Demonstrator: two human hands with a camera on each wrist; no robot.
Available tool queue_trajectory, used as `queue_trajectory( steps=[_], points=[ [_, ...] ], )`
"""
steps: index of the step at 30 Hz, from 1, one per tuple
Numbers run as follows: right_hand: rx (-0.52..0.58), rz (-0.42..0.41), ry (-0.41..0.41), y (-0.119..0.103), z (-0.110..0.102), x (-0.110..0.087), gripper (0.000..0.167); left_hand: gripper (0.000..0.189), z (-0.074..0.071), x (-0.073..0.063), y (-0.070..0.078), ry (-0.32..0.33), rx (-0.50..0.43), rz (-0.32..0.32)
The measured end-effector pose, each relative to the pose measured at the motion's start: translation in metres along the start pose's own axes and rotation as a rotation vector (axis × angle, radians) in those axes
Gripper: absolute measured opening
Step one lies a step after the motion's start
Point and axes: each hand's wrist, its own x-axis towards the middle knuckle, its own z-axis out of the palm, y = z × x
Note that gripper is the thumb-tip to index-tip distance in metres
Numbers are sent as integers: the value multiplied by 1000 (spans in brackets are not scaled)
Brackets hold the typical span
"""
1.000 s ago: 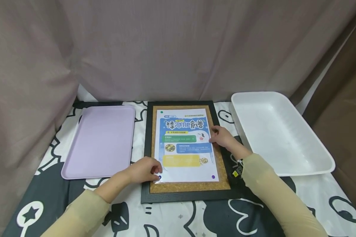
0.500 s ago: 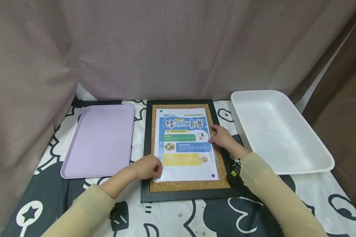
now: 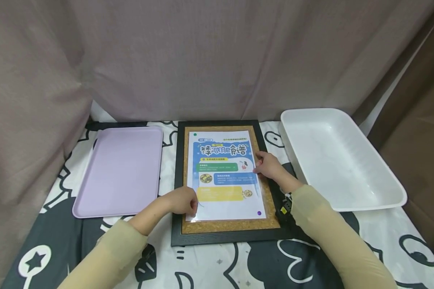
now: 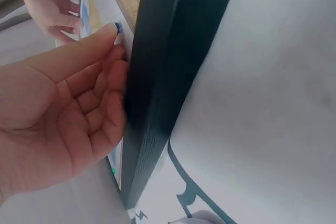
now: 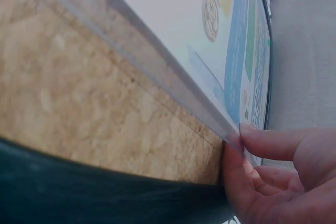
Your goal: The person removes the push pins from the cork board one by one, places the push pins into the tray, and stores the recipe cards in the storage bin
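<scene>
A laminated printed sheet (image 3: 220,208) lies on a black-framed cork board (image 3: 235,237). At its lower left corner my left hand (image 3: 182,200) has its fingers curled, and the left wrist view shows thumb and fingers pinching a small blue pushpin (image 4: 117,27). That pin is hidden by the hand in the head view. My right hand (image 3: 269,165) pinches the sheet's right edge between thumb and finger; there the right wrist view shows the edge lifted off the cork (image 5: 105,108). A purple pin (image 3: 259,213) marks the lower right corner, a green pin (image 3: 195,135) the upper left.
To the left lies a flat lilac tray (image 3: 123,172). A deep white plastic tub (image 3: 347,168) stands on the right, close to the right forearm. A patterned black-and-white cloth (image 3: 209,265) covers the table, and a grey-brown curtain (image 3: 181,60) hangs behind.
My left hand has shifted slightly and its fingers have closed over the blue pin, which showed beside them a second ago. The right hand keeps its place at the sheet's edge.
</scene>
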Motion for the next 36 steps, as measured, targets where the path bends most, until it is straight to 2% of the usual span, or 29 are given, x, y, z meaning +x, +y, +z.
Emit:
queue_trajectory(
  steps=[6,9,15,21,28,36],
  points=[
    [6,1,-1,0,0,-1,73,12,1,-4,-11,-56,-144,13],
    [2,5,0,0,-1,-3,72,8,-5,-6,-18,-45,-242,17],
    [0,11,3,4,-2,-3,71,10,-25,-9,-36,85,-458,-37],
    [5,4,-3,3,-1,-2,72,21,-42,-16,-58,255,-620,-150],
    [4,0,-5,3,0,1,72,31,-61,-29,-79,384,-718,-159],
    [14,-26,-7,3,1,2,71,36,-78,-38,-93,500,-785,-217]
  ],
)
